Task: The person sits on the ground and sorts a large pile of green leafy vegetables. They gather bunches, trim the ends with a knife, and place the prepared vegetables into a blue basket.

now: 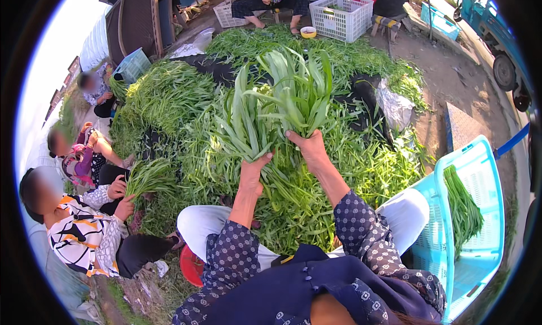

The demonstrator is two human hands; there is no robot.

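My left hand (255, 169) grips a bunch of long-leaved greens (247, 126), its leaves pointing up and away from me. To its right, my right hand (312, 149) is closed around another leafy bunch (296, 88), held a little higher. The leaves of the two bunches touch and partly overlap. Below and between my hands, thin green stems slant down over a wide heap of loose greens (296, 219) on the ground. The fingers of both hands are largely hidden behind the wrists and stems.
A light-blue plastic crate (434, 215) holding greens stands at my right. A red basin (191, 268) sits by my left knee. Several people sit at the left and far side, some handling greens. A white crate (360, 20) and a yellow-rimmed bowl (308, 33) stand beyond the heap.
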